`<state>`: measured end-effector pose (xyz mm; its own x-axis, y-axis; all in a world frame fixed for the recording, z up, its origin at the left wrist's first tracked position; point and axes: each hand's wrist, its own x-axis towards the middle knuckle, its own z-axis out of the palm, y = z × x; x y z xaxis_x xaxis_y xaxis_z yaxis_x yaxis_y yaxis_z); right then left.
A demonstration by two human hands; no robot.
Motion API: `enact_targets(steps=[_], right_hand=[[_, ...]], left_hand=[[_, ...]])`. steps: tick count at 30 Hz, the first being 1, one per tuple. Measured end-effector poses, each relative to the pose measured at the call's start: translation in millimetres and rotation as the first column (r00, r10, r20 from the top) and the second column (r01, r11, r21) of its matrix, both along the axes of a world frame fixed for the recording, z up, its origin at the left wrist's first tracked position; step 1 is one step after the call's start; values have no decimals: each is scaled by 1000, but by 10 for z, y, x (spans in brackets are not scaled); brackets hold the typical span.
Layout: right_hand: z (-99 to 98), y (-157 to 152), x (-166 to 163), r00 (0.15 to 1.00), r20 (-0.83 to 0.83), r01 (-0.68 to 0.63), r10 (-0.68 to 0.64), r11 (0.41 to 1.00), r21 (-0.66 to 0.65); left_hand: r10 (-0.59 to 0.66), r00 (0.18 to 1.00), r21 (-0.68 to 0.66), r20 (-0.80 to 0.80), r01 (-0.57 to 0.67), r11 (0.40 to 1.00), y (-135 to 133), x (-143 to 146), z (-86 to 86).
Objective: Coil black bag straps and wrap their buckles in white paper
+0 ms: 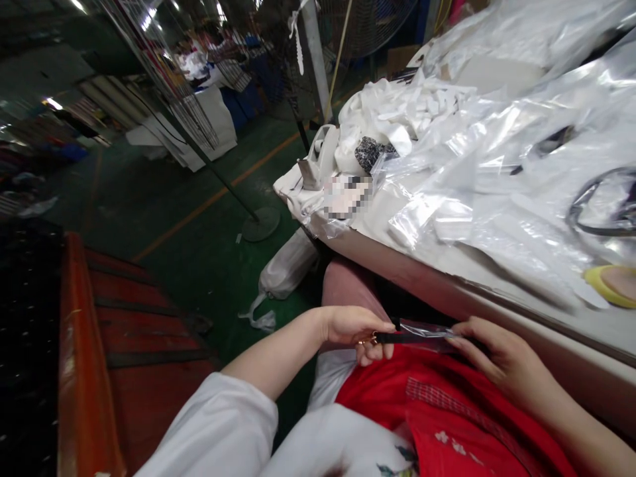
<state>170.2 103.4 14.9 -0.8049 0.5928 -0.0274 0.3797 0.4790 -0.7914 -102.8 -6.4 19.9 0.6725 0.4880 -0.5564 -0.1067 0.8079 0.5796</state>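
Note:
Above my lap, my left hand is closed on the end of a black strap with gold-coloured metal fittings. Clear plastic wrap lies along the strap between my two hands, apparently around it. The plastic's other end is pinched between the thumb and fingers of my right hand. How far the strap runs under the right fingers is hidden. Below both hands lies the red apron over my lap, and the table edge is just beyond them.
Clear plastic bags and white strips cover much of the table. A yellow tape roll lies at its right. A stand base and a white bundle are on the floor. A reddish-brown wooden surface stands at left.

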Motion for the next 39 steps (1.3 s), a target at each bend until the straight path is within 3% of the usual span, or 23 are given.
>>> enact_targets(steps=[4,6,10,15,19,21,24,26,27,28,29,31,33,35,37,39], right_hand=[[7,-18,26,992,-52,122,-113,966,227],[2,-29,34,976,-87,213,-197,942,259],[-27,-79,-8,952,-135,298,-273,930,216],[-65,-104,-75,939,-118,339,-323,929,151],[-85,-116,-94,946,-101,317,-308,945,79],[-91,-156,-130,949,-113,298,-293,954,32],[-94,-256,-251,962,-151,224,-228,974,-43],[-71,-330,-356,970,-177,151,-167,984,-99],[-45,-360,-403,972,-188,119,-143,984,-134],[-9,-382,-439,972,-200,90,-125,981,-175],[38,-391,-460,972,-208,64,-110,974,-217],[150,-367,-455,976,-196,33,-92,958,-286],[262,-287,-404,984,-150,45,-94,952,-303],[338,-167,-347,990,-83,90,-115,961,-262],[359,-40,-318,992,-27,115,-122,974,-196],[341,57,-322,994,-5,109,-111,985,-137]], left_hand=[[33,958,-145,286,10,989,-40,74,27],[157,918,-177,364,-98,979,-38,99,72],[444,806,-171,392,-411,896,-10,208,113],[447,785,-153,429,-425,892,33,320,150],[524,679,-190,515,-506,842,74,250,255],[623,599,-225,503,-605,763,121,232,308],[781,459,-207,424,-790,577,243,319,370],[847,373,-21,379,-911,411,332,436,396],[868,364,154,337,-931,330,365,497,401],[884,382,372,270,-888,270,384,550,403],[892,419,597,173,-765,243,386,591,400],[871,485,895,-78,-352,276,341,633,385],[805,522,948,-281,22,317,253,633,361],[739,537,914,-406,227,337,159,615,337],[692,540,878,-479,286,384,85,603,319],[629,593,852,-502,215,477,41,599,311]])
